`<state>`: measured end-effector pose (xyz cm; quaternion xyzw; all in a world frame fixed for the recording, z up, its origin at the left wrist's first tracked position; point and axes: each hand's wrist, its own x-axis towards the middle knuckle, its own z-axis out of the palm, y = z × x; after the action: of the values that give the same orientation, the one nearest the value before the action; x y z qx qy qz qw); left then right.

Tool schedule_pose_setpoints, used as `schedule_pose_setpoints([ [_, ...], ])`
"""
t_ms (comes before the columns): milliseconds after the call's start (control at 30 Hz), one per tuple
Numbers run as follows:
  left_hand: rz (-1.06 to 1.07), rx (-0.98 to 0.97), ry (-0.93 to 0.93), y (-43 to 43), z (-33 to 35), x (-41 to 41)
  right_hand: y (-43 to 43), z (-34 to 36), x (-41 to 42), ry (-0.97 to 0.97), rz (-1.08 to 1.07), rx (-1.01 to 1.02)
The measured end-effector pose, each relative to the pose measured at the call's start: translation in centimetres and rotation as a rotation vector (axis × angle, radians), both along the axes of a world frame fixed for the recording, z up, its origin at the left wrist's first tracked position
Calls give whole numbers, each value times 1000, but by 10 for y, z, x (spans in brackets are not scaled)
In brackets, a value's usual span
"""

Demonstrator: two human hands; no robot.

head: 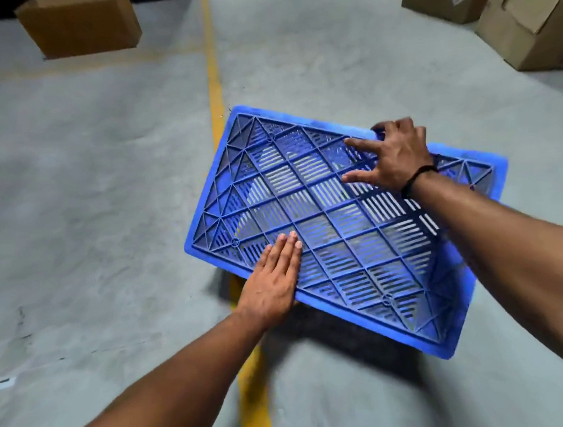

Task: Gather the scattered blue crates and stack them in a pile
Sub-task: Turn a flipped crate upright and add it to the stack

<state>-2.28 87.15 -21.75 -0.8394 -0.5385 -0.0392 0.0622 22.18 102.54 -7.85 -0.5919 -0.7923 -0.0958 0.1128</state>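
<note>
A blue crate (336, 228) is upside down in front of me, its slatted, ribbed bottom facing up, turned at an angle and held above the floor with a dark shadow beneath. My left hand (273, 283) lies flat on the near left edge, thumb hidden under the rim. My right hand (394, 154) is on the far edge, fingers spread over the bottom and curled over the rim. A black band circles my right wrist. No other blue crates show.
The grey concrete floor (84, 215) has a yellow line (212, 65) running away from me under the crate. One cardboard box (79, 22) stands at the far left, and several cardboard boxes (525, 14) stand at the far right.
</note>
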Motion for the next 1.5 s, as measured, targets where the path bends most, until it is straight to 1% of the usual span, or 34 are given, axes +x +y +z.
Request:
schedule_pose_setpoints([
  [67, 2, -40, 19, -2, -3, -3, -6, 0, -2, -5, 4, 12],
  [167, -68, -97, 69, -9, 4, -12, -18, 2, -3, -3, 12, 57],
  [200, -67, -77, 41, -8, 10, -14, -25, 2, -6, -7, 25, 87],
  [267, 1, 5, -80, 9, 32, -12, -37, 3, -11, -13, 49, 154],
  [367, 93, 114, -245, 59, 80, 2, -55, 4, -19, -32, 71, 178],
  [433, 81, 197, -263, 88, 113, 13, -65, 8, -20, -53, 75, 183],
  [533, 73, 187, -198, 111, 142, 19, -78, 11, -21, -67, 87, 175],
  [600, 55, 135, -162, 114, 144, 20, -87, 12, -21, -79, 107, 150],
  [667, 33, 159, -197, 110, 141, 19, -90, 20, -13, -52, 162, 92],
  [733, 8, 207, -266, 107, 141, 16, -87, 35, 4, 27, 174, -25],
  [833, -26, 197, -462, 108, 146, 15, -80, 51, 24, 77, 49, -252],
  [867, -27, 187, -516, 109, 148, 15, -82, 51, 23, 91, 25, -286],
  [933, -16, 172, -559, 111, 149, 17, -88, 49, 13, 112, 14, -205],
  [1033, -13, 195, -598, 108, 146, 14, -95, 48, 5, 72, 35, -50],
  [1133, 26, 280, -660, 101, 146, 15, -93, 47, 7, 55, 139, 120],
  [1233, 79, 351, -675, 94, 140, 22, -84, 34, 12, 28, 243, 261],
  [1333, 147, 354, -641, 86, 131, 30, -74, 12, 18, 11, 274, 339],
  [1400, 200, 300, -585, 82, 121, 34, -72, -3, 22, -1, 286, 356],
  [1500, 212, 234, -481, 75, 107, 39, -80, -28, 28, 16, 293, 358],
])
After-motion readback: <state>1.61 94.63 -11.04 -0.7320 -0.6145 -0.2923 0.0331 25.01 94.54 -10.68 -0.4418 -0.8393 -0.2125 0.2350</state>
